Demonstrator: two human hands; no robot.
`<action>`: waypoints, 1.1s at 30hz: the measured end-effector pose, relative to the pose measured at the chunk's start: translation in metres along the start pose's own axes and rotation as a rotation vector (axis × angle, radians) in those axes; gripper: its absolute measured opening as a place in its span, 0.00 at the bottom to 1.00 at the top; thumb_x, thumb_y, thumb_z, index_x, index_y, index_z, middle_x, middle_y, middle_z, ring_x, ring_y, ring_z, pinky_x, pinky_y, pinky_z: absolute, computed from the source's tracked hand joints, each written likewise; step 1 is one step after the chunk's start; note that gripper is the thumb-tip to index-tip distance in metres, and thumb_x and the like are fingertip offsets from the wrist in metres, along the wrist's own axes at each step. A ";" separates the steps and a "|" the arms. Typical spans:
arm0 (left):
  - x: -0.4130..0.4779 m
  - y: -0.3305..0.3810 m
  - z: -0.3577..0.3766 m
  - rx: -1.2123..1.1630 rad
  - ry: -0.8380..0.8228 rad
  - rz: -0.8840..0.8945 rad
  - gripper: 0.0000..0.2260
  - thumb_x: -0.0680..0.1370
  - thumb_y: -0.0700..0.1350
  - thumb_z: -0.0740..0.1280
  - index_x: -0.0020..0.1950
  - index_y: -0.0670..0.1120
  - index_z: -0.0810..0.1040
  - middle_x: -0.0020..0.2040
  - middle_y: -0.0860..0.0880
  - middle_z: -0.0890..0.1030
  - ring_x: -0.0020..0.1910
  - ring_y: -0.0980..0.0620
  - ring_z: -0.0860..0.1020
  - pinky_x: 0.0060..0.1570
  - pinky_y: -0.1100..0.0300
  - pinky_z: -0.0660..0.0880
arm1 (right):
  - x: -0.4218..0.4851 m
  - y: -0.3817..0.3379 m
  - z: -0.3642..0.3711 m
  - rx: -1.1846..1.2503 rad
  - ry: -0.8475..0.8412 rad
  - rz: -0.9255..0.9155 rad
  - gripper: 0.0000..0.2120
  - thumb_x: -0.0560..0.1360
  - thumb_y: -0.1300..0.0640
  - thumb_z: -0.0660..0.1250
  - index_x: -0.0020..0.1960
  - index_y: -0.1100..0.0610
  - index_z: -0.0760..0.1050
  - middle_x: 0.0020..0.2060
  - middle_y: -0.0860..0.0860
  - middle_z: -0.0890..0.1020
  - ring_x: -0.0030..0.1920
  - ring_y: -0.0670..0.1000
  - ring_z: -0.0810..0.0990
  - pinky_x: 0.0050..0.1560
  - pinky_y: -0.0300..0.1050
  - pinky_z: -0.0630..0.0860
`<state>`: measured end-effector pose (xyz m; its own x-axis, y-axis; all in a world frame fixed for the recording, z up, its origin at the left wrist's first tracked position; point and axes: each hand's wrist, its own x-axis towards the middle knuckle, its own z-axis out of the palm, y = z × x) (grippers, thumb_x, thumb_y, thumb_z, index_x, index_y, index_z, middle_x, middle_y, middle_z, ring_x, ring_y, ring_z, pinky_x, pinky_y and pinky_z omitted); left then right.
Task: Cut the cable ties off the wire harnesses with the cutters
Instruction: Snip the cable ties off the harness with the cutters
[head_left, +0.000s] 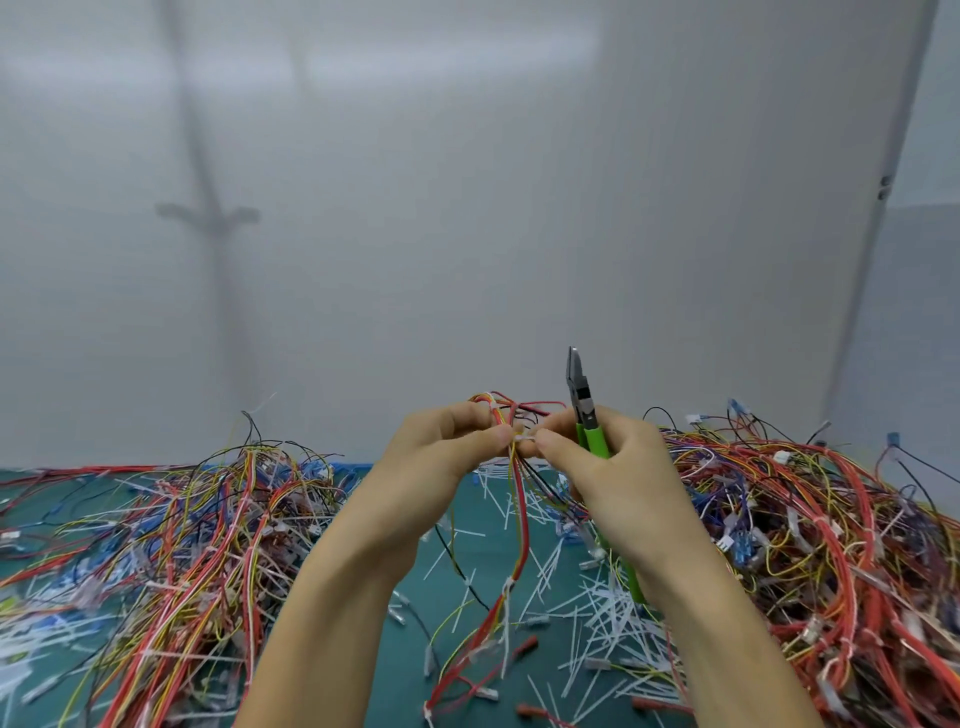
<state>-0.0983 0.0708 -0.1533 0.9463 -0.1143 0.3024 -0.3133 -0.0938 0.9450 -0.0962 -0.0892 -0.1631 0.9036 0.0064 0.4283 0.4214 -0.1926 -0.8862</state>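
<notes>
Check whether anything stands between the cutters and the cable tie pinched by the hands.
Nothing separate does. The cutters point upward in the right hand, beside the cable tie; only the pinching fingertips of that hand and the left hand cover part of it.

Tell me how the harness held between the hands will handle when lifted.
Probably floppy: the harness hangs limp from the left hand and right hand down to the mat. Likely light, since fingertips alone pinch it. Its loose ends may snag on the cut ties below.
</notes>
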 end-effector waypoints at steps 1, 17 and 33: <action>0.000 0.000 0.000 -0.014 -0.008 -0.011 0.09 0.79 0.41 0.65 0.51 0.35 0.79 0.49 0.42 0.85 0.50 0.55 0.80 0.58 0.57 0.70 | 0.000 0.001 -0.001 -0.023 -0.014 -0.006 0.04 0.75 0.52 0.70 0.43 0.49 0.80 0.38 0.54 0.84 0.40 0.56 0.81 0.46 0.58 0.77; 0.002 -0.005 -0.004 -0.405 -0.168 -0.023 0.10 0.70 0.43 0.75 0.51 0.49 0.85 0.44 0.52 0.84 0.47 0.56 0.81 0.57 0.59 0.71 | -0.004 -0.007 0.004 -0.278 0.174 -0.256 0.08 0.76 0.50 0.70 0.39 0.45 0.74 0.38 0.45 0.78 0.35 0.44 0.74 0.38 0.41 0.70; -0.001 -0.007 0.000 -0.100 -0.169 0.064 0.10 0.74 0.53 0.70 0.49 0.48 0.77 0.40 0.46 0.84 0.48 0.47 0.84 0.59 0.59 0.74 | -0.006 -0.011 0.002 -0.302 0.187 -0.272 0.06 0.78 0.50 0.67 0.42 0.45 0.73 0.40 0.46 0.76 0.37 0.45 0.74 0.37 0.43 0.68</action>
<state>-0.0971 0.0719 -0.1599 0.8955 -0.2815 0.3446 -0.3545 0.0166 0.9349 -0.1057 -0.0850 -0.1565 0.7216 -0.0755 0.6882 0.5756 -0.4868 -0.6570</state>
